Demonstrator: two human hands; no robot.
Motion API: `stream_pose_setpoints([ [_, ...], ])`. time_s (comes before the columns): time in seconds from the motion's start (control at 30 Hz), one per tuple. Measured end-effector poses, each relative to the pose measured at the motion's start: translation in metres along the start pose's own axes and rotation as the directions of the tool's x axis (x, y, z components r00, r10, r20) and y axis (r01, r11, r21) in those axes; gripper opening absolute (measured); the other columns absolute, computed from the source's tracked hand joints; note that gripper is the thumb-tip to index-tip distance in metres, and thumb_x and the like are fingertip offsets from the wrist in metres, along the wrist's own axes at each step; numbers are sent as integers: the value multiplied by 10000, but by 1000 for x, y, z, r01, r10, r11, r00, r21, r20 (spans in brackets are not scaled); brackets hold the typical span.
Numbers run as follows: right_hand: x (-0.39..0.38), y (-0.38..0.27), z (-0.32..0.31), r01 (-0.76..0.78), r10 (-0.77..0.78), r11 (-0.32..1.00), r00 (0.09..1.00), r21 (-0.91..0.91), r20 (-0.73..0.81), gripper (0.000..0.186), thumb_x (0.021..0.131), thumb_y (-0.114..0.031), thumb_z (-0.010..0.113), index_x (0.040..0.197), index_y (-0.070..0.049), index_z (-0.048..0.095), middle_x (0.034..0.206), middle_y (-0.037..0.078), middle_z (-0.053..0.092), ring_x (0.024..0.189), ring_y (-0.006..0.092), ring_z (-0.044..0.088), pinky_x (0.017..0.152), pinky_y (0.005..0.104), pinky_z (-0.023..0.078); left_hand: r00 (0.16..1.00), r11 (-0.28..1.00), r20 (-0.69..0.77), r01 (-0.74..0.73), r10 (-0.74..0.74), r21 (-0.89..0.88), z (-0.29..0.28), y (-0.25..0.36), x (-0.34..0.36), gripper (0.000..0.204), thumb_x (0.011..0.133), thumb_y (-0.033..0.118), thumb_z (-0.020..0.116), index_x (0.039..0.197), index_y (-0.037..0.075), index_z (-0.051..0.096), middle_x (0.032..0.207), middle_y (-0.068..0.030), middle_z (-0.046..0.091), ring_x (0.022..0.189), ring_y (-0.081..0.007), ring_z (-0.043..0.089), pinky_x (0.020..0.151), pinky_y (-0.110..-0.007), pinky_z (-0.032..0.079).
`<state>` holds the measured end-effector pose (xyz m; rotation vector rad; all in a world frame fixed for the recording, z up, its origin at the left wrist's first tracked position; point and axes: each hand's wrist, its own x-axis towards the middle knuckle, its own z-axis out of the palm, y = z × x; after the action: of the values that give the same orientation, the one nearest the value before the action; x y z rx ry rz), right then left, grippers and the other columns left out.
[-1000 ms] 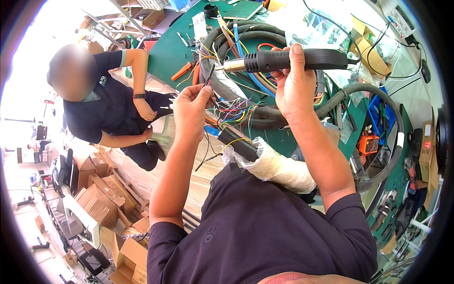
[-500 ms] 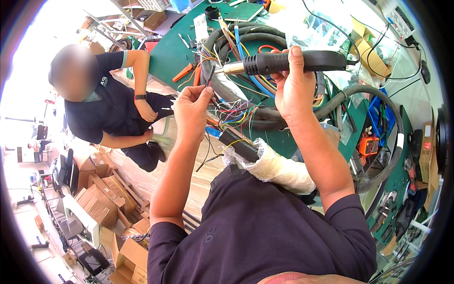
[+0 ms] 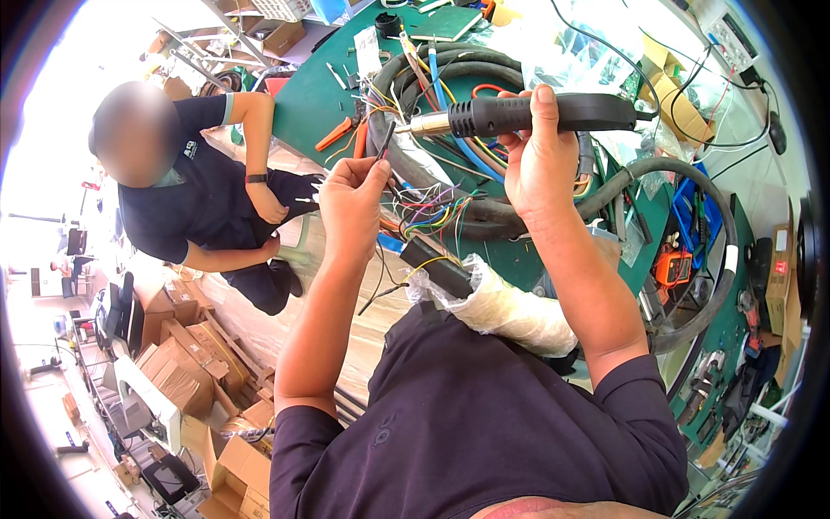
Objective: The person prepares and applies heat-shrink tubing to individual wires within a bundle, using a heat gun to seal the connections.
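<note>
My right hand (image 3: 540,160) is closed round the grip of a black heat gun (image 3: 549,113), thumb up over its body. Its metal nozzle (image 3: 424,124) points left, toward a thin black wire (image 3: 388,138) pinched upright between my left thumb and fingers. My left hand (image 3: 353,201) is closed on that wire, just below the nozzle's tip. Whether nozzle and wire touch, I cannot tell. Below the hands, many coloured thin wires (image 3: 441,212) fan out from a thick black cable end (image 3: 437,266), partly wrapped in whitish plastic film (image 3: 510,307).
A thick black cable (image 3: 450,60) lies coiled on the green table (image 3: 303,108), near orange-handled pliers (image 3: 335,134). At left another person (image 3: 186,173) sits beside the table. Cardboard boxes (image 3: 186,368) are stacked at lower left. The heat gun's cord (image 3: 657,104) runs off rightward.
The heat gun has shifted very slightly to the right, its nozzle tip a little nearer the wire's upper part. My left hand stays almost where it was.
</note>
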<state>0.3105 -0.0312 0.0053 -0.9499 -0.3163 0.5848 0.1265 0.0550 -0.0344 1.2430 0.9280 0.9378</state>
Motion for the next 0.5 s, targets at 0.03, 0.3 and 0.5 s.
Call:
stream_pose_setpoints([
  [0.03,1,0,0,5,-5,1000,1000,-5,5,487,859,-456,680,1028,-16,560,949,77,633,853,158,627,719,305,522,1000,1000,0,2,-2,-1,0,1,0,130,870,91,679,908,-14,612,769,-41,635,677,-68,538,648,-208,419],
  [0.3,0,-2,-1,21,-21,1000,999,-22,25,498,854,-470,680,1014,-10,574,937,74,636,825,155,635,699,295,526,998,987,-34,-45,51,151,0,-1,1,130,859,91,689,891,-16,624,750,-35,640,651,-54,538,614,-195,415],
  [0.5,3,-3,-2,24,-24,999,1000,-25,17,491,847,-466,689,1016,-17,583,942,62,645,829,147,631,674,284,507,994,970,-25,-94,102,222,0,-1,0,119,862,92,683,873,-14,629,738,-29,639,646,-40,528,611,-192,413],
])
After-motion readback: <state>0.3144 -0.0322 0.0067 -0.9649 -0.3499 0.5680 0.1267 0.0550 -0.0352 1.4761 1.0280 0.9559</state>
